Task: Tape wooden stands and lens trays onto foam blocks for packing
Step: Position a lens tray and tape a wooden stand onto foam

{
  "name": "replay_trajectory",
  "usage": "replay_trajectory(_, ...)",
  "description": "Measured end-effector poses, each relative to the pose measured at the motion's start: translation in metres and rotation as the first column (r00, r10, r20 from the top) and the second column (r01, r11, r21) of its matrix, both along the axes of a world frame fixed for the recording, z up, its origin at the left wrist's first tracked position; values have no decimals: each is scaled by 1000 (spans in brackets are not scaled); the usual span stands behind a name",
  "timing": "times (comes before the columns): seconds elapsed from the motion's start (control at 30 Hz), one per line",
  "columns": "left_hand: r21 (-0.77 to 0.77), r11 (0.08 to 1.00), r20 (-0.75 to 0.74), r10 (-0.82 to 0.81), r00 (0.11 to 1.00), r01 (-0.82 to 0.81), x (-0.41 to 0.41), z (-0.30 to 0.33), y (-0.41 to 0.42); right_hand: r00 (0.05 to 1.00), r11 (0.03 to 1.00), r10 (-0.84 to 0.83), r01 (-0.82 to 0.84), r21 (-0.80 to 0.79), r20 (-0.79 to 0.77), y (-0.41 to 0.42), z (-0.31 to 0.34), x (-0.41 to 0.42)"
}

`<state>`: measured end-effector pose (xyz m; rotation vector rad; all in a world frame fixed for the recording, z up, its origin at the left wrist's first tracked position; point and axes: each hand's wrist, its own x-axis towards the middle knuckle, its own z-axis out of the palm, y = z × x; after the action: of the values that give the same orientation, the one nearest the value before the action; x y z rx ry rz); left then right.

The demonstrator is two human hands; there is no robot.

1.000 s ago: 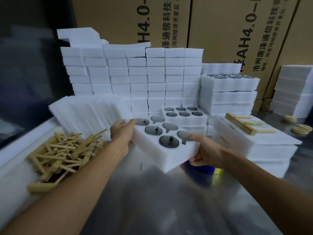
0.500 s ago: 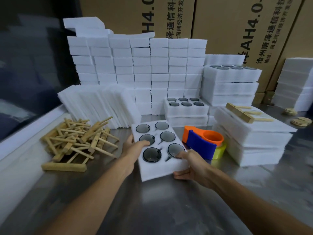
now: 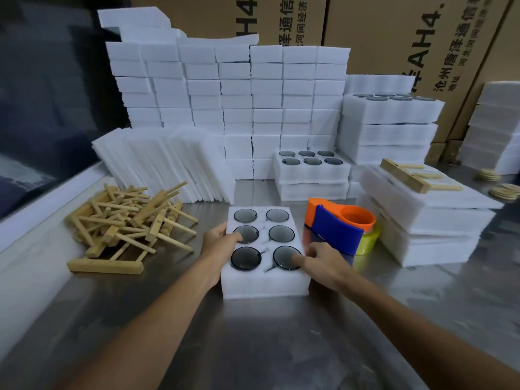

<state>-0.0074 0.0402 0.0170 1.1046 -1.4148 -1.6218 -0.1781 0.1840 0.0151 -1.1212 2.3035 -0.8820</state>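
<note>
Lowered since a second ago, the lens tray (image 3: 264, 280) now sits flat on the steel tabletop (image 3: 267, 342) rather than tilted in the air, and both hands have shifted from gripping its ends to resting on its top and sides.

Far left, a loose heap of wooden stands (image 3: 126, 223) lies on the tabletop, the nearest one flat along the front of the pile. Behind it, thin white foam sheets (image 3: 160, 161) lean in a row against a tall wall of stacked foam blocks (image 3: 230, 99).

At centre, the left hand (image 3: 218, 244) holds the tray's left edge, its thumb curled over the rim onto the middle-left lens and the other fingers hidden down the side. The tray is a white foam block with six round dark lenses in two columns. The right hand (image 3: 323, 263) rests at the tray's near right corner, fingers loosely curled, one fingertip pressing the near-right lens (image 3: 284, 257).

Just right of the tray, touching or nearly so, stands an orange-and-blue tape dispenser (image 3: 340, 226) carrying a yellowish tape roll. Behind it, a second lens tray (image 3: 312, 173) rests on a foam block. Further right, a single wooden stand (image 3: 410, 177) lies on a stack of foam sheets (image 3: 422, 229), and small round wooden discs (image 3: 503, 190) sit by the right edge. Printed cardboard cartons (image 3: 394, 35) fill the background.
</note>
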Motion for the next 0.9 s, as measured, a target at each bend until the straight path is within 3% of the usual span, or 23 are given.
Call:
replay_trajectory(0.1,11,1000,-23,0,1000,0,1,-2,-2,998,998,8,-4,-64,57,-4,3,-3)
replay_trajectory(0.27,59,998,-113,-17,993,23,1,-7,-2,924,964,72,33,-264,375,-25,6,11)
replay_trajectory(0.33,56,998,-151,-19,988,28,3,-8,-3,955,956,10,78,-283,298,-37,5,15)
replay_trajectory(0.4,11,1000,-181,-11,983,13,7,-13,-7,997,966,-55,66,-252,49,-50,10,12)
replay_trajectory(0.47,-43,999,-197,1,980,-10,12,-17,-8,977,977,-31,-15,-214,-210,-67,22,9)
replay_trajectory(0.5,-74,997,-189,-6,982,-8,13,-17,-9,964,975,0,-59,-214,-267,-79,30,9)
replay_trajectory(0.73,-206,978,-85,-47,995,29,15,-16,-14,938,929,206,-277,-247,-278,-184,55,34)
replay_trajectory(0.9,-253,967,-87,-35,996,11,12,-25,-18,930,933,222,-290,-214,-295,-250,55,49)
